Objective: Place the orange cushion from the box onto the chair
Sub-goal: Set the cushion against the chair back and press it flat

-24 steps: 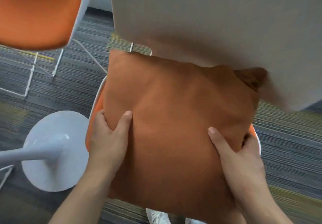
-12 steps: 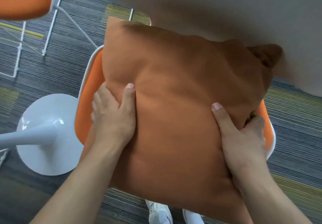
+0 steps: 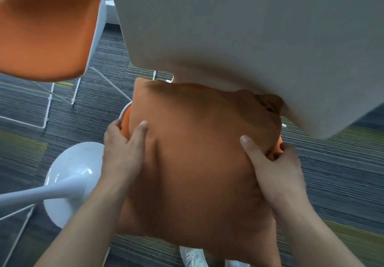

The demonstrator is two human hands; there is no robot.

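The orange cushion [image 3: 199, 158] fills the middle of the head view and covers almost all of the chair beneath it. Only slivers of the chair's orange seat and white rim [image 3: 125, 114] show at the cushion's left and right sides. My left hand [image 3: 123, 150] grips the cushion's left edge, thumb on top and fingers curled around the side. My right hand [image 3: 274, 167] grips the right edge the same way. The cushion's far right corner is tucked under the grey table top. No box is in view.
A grey table top [image 3: 249, 44] overhangs the chair's far side. A second orange chair [image 3: 45, 32] with white wire legs stands at upper left. A white round table base [image 3: 72, 175] sits on the striped carpet at left. White shoes [image 3: 193, 256] show below the cushion.
The view has tilted up, so the cushion and chair sit lower in frame. Less of the chair seat shows at both sides. Both hands keep their grip on the cushion's edges.
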